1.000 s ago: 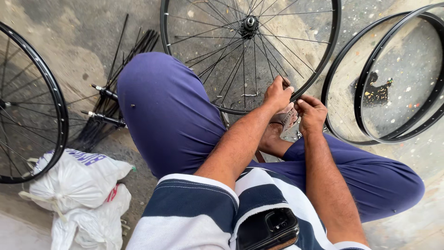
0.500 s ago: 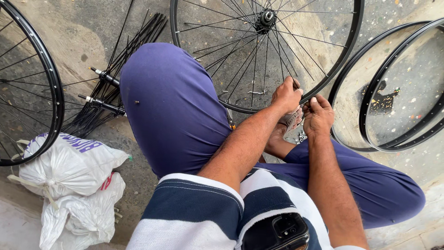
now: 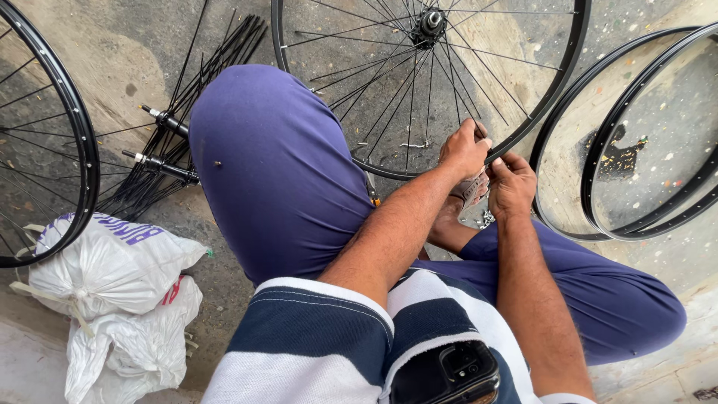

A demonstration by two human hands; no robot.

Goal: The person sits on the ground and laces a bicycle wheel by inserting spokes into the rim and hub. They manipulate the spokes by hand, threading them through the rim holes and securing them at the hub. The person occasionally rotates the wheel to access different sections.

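A black spoked bicycle wheel (image 3: 553, 90) lies on the concrete in front of my bent knees, its hub (image 3: 430, 22) at the top of the view. My left hand (image 3: 462, 150) is closed over the wheel's near rim where spokes meet it. My right hand (image 3: 512, 183) is just beside it, fingers pinched at the same stretch of rim. Something small and silvery (image 3: 473, 191) shows between the two hands; I cannot tell what it is. My bare foot (image 3: 447, 228) rests under the hands.
Two bare black rims (image 3: 598, 194) lie stacked at the right. Another spoked wheel (image 3: 86, 150) is at the left edge. A bundle of loose black spokes and two axles (image 3: 161, 161) lies by my left knee. White sacks (image 3: 112, 269) sit at lower left. A phone (image 3: 449, 370) is in my shirt pocket.
Both hands stay together at the same spot on the rim. The view has shifted slightly, so the wheel and rims sit a little further right in the picture.
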